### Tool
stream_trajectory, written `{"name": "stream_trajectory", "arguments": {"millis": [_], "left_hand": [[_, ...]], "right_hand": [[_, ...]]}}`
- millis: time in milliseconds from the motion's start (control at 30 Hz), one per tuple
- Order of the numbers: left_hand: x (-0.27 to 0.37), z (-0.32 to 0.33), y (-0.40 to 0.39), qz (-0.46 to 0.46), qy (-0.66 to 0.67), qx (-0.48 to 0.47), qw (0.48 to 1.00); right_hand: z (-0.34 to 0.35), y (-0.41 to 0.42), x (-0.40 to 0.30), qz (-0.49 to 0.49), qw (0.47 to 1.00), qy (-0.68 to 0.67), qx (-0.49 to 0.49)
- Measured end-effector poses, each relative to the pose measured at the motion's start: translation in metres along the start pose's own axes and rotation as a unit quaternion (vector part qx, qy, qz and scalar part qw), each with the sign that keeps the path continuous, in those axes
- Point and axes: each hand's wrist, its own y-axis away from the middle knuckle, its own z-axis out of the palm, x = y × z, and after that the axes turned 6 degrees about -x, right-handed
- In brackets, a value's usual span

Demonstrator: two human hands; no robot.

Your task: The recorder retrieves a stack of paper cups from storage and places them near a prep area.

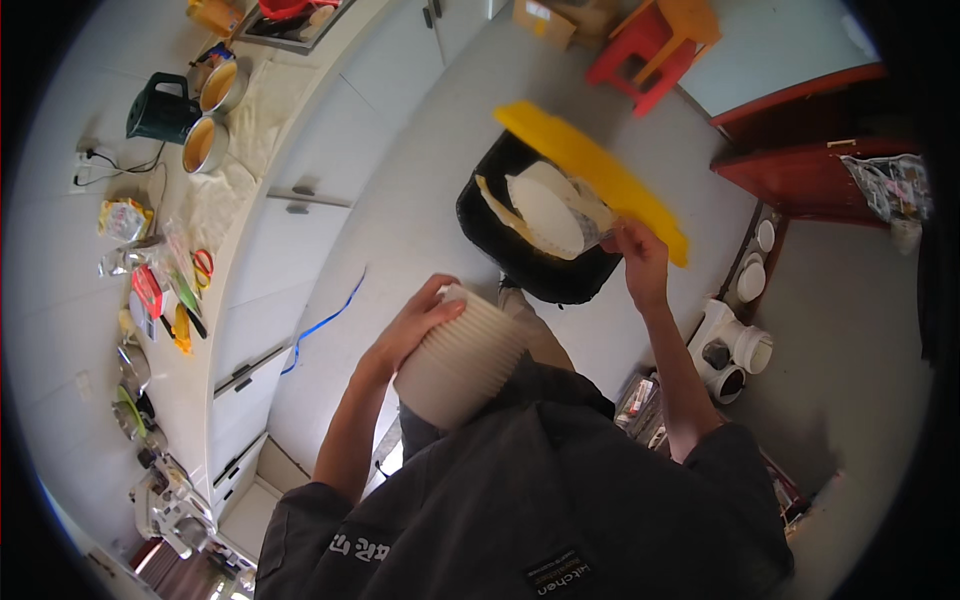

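Observation:
My left hand [421,324] grips the rim of a stack of off-white disposable bowls [466,360], tilted against my dark jacket. My right hand [636,251] is over the right side of a bin lined with a black bag [487,225], its fingers pinched on a thin, pale wrapper [596,206]. Inside the bin lies a large white round container [544,206] with a pale strip at its left. The bin's yellow lid [600,169] is swung up behind it. Whether the wrapper is joined to the white container cannot be told.
A counter [247,217] runs along the left with a dark green kettle [161,109], two round pans [205,145] and red-handled scissors [202,268]. A blue strap [326,322] lies on the floor. Red and orange stools [645,64] stand beyond the bin; white pipe fittings [731,349] lie at right.

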Motion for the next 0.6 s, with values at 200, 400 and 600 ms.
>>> {"name": "stream_trajectory", "arguments": {"millis": [200, 400, 600], "left_hand": [[0.045, 0.025, -0.025, 0.059, -0.088, 0.004, 0.994], [0.069, 0.029, -0.035, 0.096, -0.093, -0.034, 0.99], [0.076, 0.033, -0.038, 0.126, -0.085, -0.059, 0.987]], "right_hand": [[-0.01, 0.021, -0.035, 0.012, 1.0, 0.005, -0.012], [-0.005, 0.048, -0.07, 0.0, 0.999, 0.048, -0.006], [0.0, 0.065, -0.089, -0.036, 0.997, 0.068, -0.013]]}}
